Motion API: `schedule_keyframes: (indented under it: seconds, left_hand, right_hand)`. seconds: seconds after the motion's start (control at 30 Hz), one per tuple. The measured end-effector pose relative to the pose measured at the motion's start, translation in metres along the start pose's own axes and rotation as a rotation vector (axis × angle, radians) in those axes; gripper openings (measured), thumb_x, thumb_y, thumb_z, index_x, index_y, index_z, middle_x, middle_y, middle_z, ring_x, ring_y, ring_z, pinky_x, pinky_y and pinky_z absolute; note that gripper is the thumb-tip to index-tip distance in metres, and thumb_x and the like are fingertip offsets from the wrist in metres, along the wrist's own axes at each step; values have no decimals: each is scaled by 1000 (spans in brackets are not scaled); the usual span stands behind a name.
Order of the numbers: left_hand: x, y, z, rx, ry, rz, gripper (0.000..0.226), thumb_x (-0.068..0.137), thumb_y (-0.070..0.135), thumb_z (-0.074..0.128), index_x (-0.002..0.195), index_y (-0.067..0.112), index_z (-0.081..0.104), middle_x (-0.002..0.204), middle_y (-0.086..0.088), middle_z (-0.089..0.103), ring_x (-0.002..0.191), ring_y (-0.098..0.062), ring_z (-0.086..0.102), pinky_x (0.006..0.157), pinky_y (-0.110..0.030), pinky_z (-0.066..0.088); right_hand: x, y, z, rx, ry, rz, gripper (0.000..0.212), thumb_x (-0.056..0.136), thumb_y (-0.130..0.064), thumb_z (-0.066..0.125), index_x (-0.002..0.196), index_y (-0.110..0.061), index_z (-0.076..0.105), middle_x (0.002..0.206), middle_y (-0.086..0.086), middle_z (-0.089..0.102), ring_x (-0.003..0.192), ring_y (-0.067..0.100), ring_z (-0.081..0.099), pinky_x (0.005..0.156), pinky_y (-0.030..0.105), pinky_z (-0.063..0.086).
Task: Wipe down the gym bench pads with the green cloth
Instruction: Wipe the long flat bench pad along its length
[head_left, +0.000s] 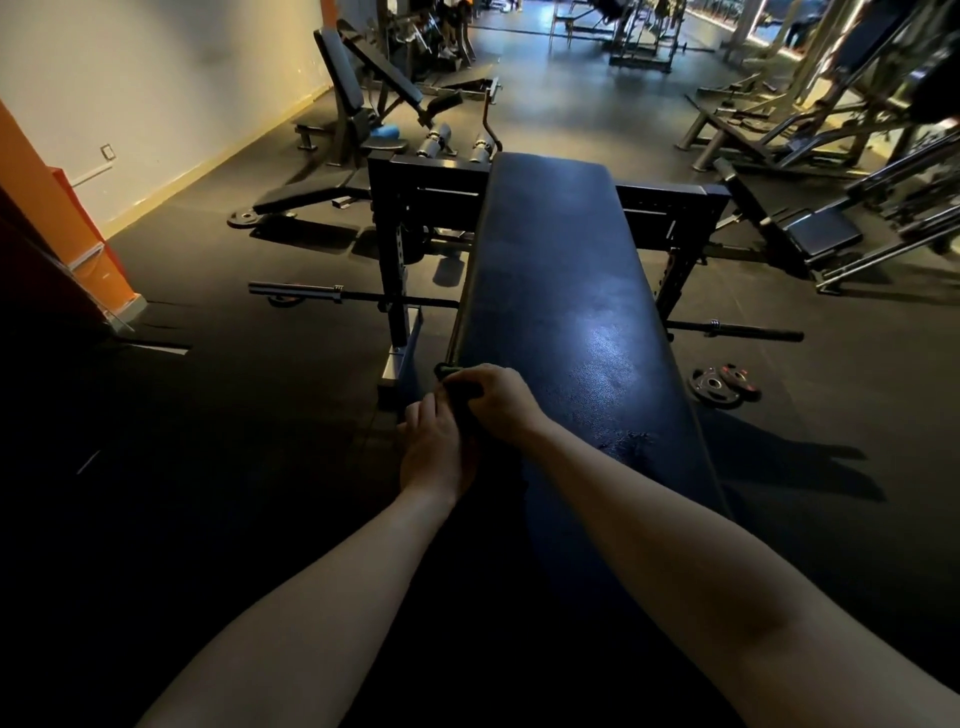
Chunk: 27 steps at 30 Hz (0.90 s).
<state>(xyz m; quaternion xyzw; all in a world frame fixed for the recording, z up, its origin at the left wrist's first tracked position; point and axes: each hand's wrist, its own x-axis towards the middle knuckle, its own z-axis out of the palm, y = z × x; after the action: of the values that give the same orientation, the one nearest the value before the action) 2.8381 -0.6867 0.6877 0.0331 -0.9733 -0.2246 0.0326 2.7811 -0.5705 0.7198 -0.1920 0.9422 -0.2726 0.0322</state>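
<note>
Forearms (701, 571) reach to left edge of bench pad (561, 291). Right hand (496, 402) clenched over bunched cloth (454, 387) on that edge. Left hand (434, 447) just beside pad, fingers at cloth, grasp indiscernible. Weight plates (724, 384) right of pad.

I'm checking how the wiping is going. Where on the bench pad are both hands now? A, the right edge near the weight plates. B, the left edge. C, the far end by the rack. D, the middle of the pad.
B: the right hand, gripping the cloth, and the left hand meet at the left edge of the bench pad.
</note>
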Motion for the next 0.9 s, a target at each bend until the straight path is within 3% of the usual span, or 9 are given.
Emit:
schedule_keyframes:
  seconds: [0.13,0.2,0.33,0.53,0.6,0.7,0.8,0.9]
  left_hand:
    - [0,5,2,107,-19,200,71,98,56,42,158,25,22,163,-3,17,147,-27,15,118,-46,16]
    - [1,7,3,132,-76,257,66,96,61,39,155,33,29,163,1,21,145,-25,16,116,-47,16]
    - [1,10,7,131,-91,205,65,94,66,40,152,37,35,160,4,28,144,-24,19,113,-45,18]
    - [1,10,6,105,-103,196,65,94,64,42,152,35,36,160,4,28,144,-24,18,115,-44,17]
    - [2,10,8,95,-95,194,64,93,64,43,151,35,38,159,4,30,143,-23,19,115,-44,16]
    - [2,10,6,114,-112,203,63,95,62,43,151,34,38,160,3,30,143,-24,20,114,-44,17]
    - [1,19,1,122,-164,172,62,97,56,44,153,30,35,161,-1,28,146,-26,18,116,-47,15]
    - [-3,57,0,146,-177,187,62,98,51,46,154,28,33,162,-1,27,147,-26,18,116,-47,15]
  right_hand:
    - [-26,29,-2,-144,117,65,34,96,-15,52,121,-28,70,123,-3,62,104,28,51,91,40,46]
    - [-43,48,-11,-162,174,135,36,93,-9,53,118,-25,73,123,0,64,104,33,51,90,42,47]
    - [-75,92,-33,-253,233,282,42,89,-2,53,114,-27,75,125,2,65,104,38,52,91,38,45]
    - [-104,120,-66,-263,329,583,39,94,-11,46,117,-28,72,124,4,61,106,37,49,90,41,46]
    - [-94,109,-64,-185,387,560,40,89,-8,51,118,-27,72,122,9,64,105,38,55,94,40,42]
    - [-71,79,-53,-27,368,347,40,85,-4,59,118,-21,74,122,11,68,106,34,62,98,31,41]
    - [-62,58,-32,-137,126,235,39,93,-21,56,128,-35,65,138,-4,55,118,31,47,102,35,34]
    - [-75,69,-31,-246,81,259,42,98,-24,48,136,-43,55,142,-8,45,118,30,36,97,40,30]
